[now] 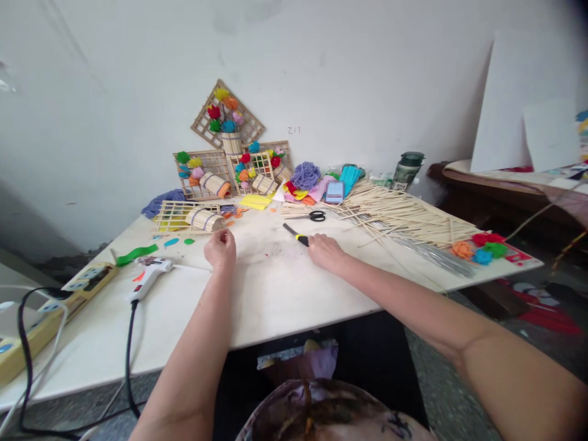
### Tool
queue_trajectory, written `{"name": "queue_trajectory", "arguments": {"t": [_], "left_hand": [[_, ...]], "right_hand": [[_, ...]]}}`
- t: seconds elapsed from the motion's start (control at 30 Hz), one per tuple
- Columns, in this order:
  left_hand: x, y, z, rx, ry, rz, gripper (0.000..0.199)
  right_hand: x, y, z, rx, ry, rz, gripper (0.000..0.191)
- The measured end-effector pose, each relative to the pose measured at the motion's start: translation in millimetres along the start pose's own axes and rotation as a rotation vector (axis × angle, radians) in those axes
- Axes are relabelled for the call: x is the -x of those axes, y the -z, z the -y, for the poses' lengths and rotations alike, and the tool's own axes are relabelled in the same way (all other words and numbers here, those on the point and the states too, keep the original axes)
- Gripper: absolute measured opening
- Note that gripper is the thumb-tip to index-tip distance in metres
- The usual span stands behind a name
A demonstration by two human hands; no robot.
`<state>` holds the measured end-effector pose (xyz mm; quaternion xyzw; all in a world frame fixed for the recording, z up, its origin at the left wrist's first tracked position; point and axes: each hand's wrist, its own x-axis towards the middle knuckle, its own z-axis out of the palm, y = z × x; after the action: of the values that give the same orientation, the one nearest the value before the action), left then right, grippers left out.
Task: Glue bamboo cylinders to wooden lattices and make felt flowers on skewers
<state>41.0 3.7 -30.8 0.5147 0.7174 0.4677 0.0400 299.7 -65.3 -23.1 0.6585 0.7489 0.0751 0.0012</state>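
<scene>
Right hand (325, 252) grips the knife (302, 239), blade (289, 229) slanting leftward toward the desk's (275, 294) far edge; left hand (220, 249) curled, contents unclear.

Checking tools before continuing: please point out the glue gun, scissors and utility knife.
Glue gun (149, 278), head view: white handle.
Scissors (312, 215), head view: base of black handles.
Utility knife (299, 237), head view: yellow section.

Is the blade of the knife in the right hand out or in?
Out: a narrow dark blade projects beyond the yellow collar of the knife in the right hand.
</scene>
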Motion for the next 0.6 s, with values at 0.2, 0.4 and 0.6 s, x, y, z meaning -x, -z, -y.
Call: {"name": "queue_trajectory", "arguments": {"t": [0.2,0.4,0.6], "left_hand": [[1,0.6,-2,-0.024,-0.013,0.021,0.027],[2,2.8,-2,-0.011,0.005,0.024,0.026],[1,-2.6,-2,-0.004,-0.010,0.036,0.029]], "right_hand": [[-14,-3,-11,-0.029,-0.033,-0.010,0.036],[-37,5,-24,-0.047,-0.099,0.067,0.036],[-13,1,6,-0.044,0.069,0.017,0.037]]}}
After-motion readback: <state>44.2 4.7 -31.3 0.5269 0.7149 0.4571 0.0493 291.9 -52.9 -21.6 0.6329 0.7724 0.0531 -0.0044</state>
